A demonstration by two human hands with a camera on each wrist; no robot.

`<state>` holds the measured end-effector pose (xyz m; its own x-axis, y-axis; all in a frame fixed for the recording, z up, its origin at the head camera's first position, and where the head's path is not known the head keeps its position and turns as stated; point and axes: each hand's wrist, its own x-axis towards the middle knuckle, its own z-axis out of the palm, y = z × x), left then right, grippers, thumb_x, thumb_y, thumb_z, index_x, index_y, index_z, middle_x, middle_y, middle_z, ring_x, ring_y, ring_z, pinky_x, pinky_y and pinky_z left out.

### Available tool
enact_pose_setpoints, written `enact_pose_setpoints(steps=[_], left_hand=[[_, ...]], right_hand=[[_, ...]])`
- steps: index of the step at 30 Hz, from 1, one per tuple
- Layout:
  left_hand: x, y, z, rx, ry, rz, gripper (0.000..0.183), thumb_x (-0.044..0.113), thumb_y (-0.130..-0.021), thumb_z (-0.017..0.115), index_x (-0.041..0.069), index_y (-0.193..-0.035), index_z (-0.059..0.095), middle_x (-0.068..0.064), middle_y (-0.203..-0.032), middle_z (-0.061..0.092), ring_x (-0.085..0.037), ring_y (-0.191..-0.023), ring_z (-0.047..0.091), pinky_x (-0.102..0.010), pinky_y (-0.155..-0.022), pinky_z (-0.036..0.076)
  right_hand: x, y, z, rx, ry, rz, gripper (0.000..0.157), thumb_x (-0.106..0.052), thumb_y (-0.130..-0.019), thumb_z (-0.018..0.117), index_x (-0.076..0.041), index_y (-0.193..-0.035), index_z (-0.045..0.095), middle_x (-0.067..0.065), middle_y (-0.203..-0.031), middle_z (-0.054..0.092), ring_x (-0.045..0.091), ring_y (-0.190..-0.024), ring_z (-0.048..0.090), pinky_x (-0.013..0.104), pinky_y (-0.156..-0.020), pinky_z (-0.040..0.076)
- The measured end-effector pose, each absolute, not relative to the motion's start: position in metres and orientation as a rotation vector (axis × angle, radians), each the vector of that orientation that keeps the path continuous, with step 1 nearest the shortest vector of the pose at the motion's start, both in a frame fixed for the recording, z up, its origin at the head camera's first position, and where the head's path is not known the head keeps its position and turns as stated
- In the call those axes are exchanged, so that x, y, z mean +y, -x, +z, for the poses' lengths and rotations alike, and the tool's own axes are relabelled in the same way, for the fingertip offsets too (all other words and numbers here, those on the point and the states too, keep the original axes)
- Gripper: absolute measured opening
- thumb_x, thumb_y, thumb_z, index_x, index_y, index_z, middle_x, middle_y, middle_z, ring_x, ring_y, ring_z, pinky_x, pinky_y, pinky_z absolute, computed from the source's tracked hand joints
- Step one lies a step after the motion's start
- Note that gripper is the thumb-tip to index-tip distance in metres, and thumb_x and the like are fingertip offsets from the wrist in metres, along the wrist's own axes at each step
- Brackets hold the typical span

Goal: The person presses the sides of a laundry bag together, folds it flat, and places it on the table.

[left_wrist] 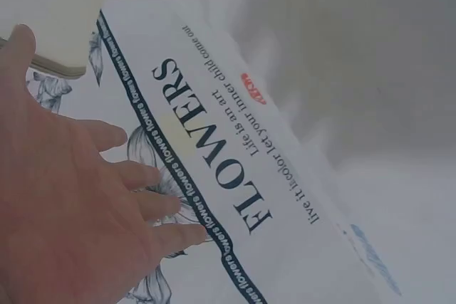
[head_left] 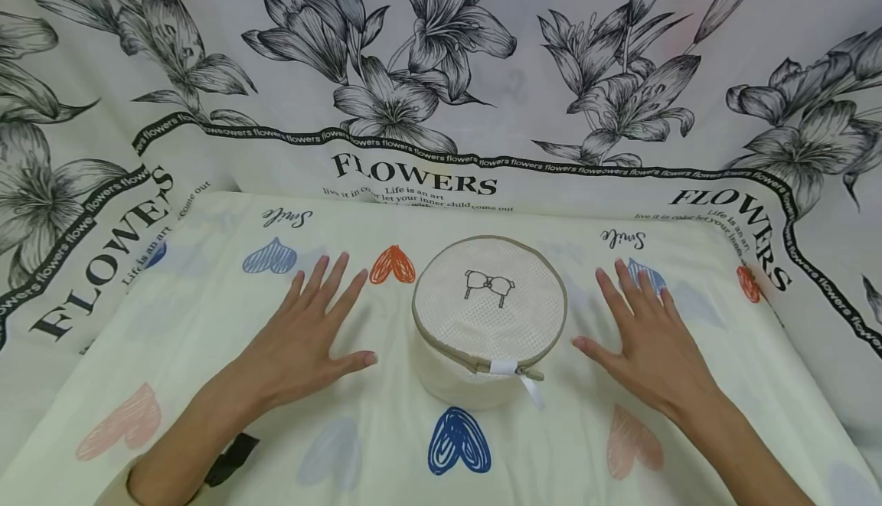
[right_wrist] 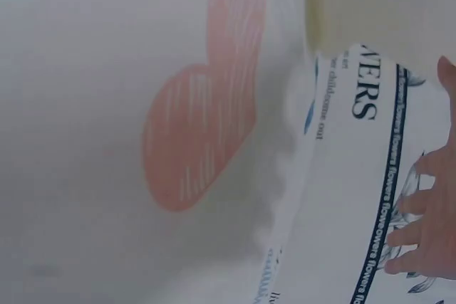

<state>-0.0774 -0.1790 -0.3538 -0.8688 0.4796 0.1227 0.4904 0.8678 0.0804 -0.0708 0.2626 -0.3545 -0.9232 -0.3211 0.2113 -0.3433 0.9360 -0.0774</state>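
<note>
Between the two hands stands a round cream mesh laundry bag (head_left: pixel 489 315), its lid bearing a stitched bow outline. A tan zipper (head_left: pixel 530 373) runs round the lid's rim, with its pull and a white tab at the front. My left hand (head_left: pixel 303 337) is left of the bag, palm down with fingers spread and nothing in it. On the other side my right hand (head_left: pixel 648 337) is also spread palm down, its thumb pointing toward the bag with a small gap. Both hands show at the edges of their wrist views, with part of the bag (left_wrist: pixel 50 12) above the left one.
A cream cloth (head_left: pixel 331 383) printed with hearts and "Smile" lies under the bag and hands. Behind and at the sides hangs white fabric (head_left: pixel 524 93) with black lilies and "FLOWERS" lettering. A dark strap piece (head_left: pixel 232 460) shows beside the left forearm.
</note>
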Motion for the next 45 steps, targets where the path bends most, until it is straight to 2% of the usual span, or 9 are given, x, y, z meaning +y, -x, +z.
enact_pose_setpoints(steps=[10,20,25,29,37,41,45], left_hand=[[-0.168,0.078,-0.337,-3.0,0.829,-0.324,0.094,0.076,-0.076,0.036,0.029,-0.146,-0.006,0.003,-0.15,-0.018,-0.023,-0.136,-0.018,-0.047,-0.109,0.002],[-0.159,0.079,-0.33,-2.908,0.912,-0.223,0.096,0.077,-0.077,0.032,0.022,-0.147,-0.004,-0.005,-0.152,-0.013,-0.026,-0.137,-0.013,-0.044,-0.11,0.002],[-0.151,0.081,-0.323,-2.879,0.96,-0.233,0.096,0.077,-0.076,0.035,0.022,-0.147,-0.001,-0.003,-0.152,-0.011,-0.024,-0.137,-0.011,-0.045,-0.11,0.004],[-0.144,0.082,-0.317,-2.854,1.023,-0.284,0.095,0.075,-0.077,0.037,0.023,-0.147,0.0,-0.002,-0.152,-0.012,-0.024,-0.138,-0.008,-0.045,-0.11,0.006],[-0.136,0.083,-0.311,-2.766,1.117,-0.352,0.094,0.07,-0.079,0.042,0.02,-0.148,0.002,-0.004,-0.152,-0.01,-0.024,-0.138,-0.003,-0.042,-0.11,0.01],[-0.131,0.085,-0.308,-2.749,1.145,-0.36,0.092,0.071,-0.078,0.042,0.023,-0.147,0.003,-0.002,-0.152,-0.009,-0.024,-0.138,-0.001,-0.043,-0.11,0.012],[-0.124,0.087,-0.305,-2.756,1.165,-0.375,0.089,0.07,-0.08,0.041,0.026,-0.147,0.003,0.001,-0.152,-0.009,-0.024,-0.138,-0.002,-0.046,-0.109,0.015]], right_hand=[[0.253,0.069,-0.335,-2.875,-0.541,0.189,0.088,-0.058,-0.082,0.054,-0.02,-0.147,0.01,0.003,-0.153,0.001,0.024,-0.138,-0.001,0.041,-0.11,-0.001],[0.249,0.067,-0.32,-2.839,-0.596,0.254,0.085,-0.052,-0.083,0.057,-0.021,-0.147,0.012,0.0,-0.153,0.005,0.024,-0.138,0.007,0.042,-0.11,0.007],[0.241,0.069,-0.311,-2.801,-0.621,0.27,0.084,-0.05,-0.082,0.059,-0.023,-0.147,0.014,-0.001,-0.152,0.008,0.025,-0.137,0.013,0.041,-0.11,0.012],[0.235,0.069,-0.305,-2.782,-0.647,0.291,0.083,-0.049,-0.082,0.06,-0.023,-0.147,0.015,-0.003,-0.152,0.009,0.023,-0.137,0.014,0.045,-0.108,0.016],[0.224,0.069,-0.297,-2.76,-0.709,0.312,0.082,-0.05,-0.081,0.06,-0.024,-0.146,0.019,-0.003,-0.152,0.013,0.022,-0.137,0.014,0.044,-0.106,0.023],[0.217,0.068,-0.292,-2.764,-0.731,0.318,0.082,-0.052,-0.08,0.06,-0.026,-0.146,0.02,-0.006,-0.151,0.012,0.021,-0.137,0.013,0.052,-0.1,0.029],[0.208,0.069,-0.291,-2.76,-0.766,0.317,0.081,-0.054,-0.08,0.059,-0.028,-0.146,0.019,-0.006,-0.151,0.012,0.022,-0.137,0.014,0.054,-0.098,0.03]])
